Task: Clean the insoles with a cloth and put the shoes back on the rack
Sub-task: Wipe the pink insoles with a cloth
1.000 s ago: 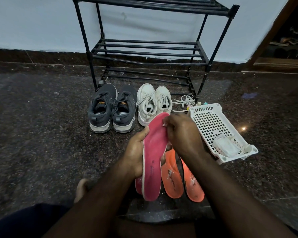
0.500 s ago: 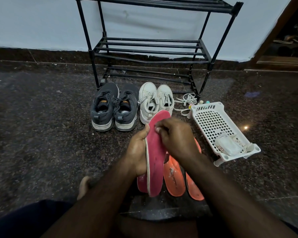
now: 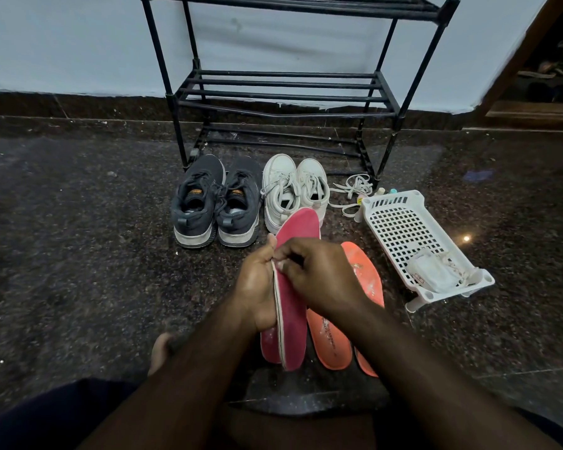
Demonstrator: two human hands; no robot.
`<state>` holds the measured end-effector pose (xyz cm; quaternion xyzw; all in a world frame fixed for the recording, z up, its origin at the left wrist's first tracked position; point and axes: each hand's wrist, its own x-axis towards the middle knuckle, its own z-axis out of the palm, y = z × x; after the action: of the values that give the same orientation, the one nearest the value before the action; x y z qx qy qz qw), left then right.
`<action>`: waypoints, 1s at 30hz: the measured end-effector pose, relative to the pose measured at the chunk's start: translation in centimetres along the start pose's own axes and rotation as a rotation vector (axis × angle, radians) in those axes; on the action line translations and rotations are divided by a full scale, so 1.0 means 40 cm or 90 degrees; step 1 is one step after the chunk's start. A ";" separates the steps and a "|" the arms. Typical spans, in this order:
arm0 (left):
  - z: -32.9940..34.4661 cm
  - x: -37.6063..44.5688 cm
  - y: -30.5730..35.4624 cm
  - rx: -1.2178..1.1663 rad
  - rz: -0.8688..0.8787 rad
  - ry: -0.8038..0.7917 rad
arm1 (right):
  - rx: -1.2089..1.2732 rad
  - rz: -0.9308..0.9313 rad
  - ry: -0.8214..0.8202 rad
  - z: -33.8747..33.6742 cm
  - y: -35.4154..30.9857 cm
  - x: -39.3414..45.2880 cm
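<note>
At frame centre, the left hand [image 3: 257, 287] grips a pink insole [image 3: 294, 306] (held upright) while the right hand [image 3: 319, 274], fingers curled, pinches its edge.

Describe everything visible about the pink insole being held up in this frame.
The pink insole is a flat, foam-like piece with a pale edge, held on edge above the floor, toe toward the shoes. The left hand grips it from behind; the right hand pinches its rim. A second pink insole lies partly hidden behind it.
</note>
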<state>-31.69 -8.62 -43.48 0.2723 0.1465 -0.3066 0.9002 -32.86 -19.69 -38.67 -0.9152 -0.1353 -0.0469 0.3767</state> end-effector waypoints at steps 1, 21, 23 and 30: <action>0.000 0.000 0.000 -0.002 0.005 0.006 | 0.044 0.029 -0.028 -0.011 0.003 0.002; -0.008 0.006 -0.007 -0.020 0.012 -0.035 | -0.077 -0.012 0.031 -0.022 0.020 0.032; 0.000 -0.001 -0.003 -0.011 0.027 -0.044 | -0.176 -0.056 -0.023 -0.012 0.019 0.025; -0.014 0.008 0.003 0.005 0.026 -0.016 | -0.105 -0.016 -0.060 -0.044 0.001 0.013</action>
<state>-31.41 -8.35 -44.02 0.2750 0.1288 -0.2921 0.9069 -32.31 -20.84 -37.37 -0.9425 -0.1603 -0.0195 0.2926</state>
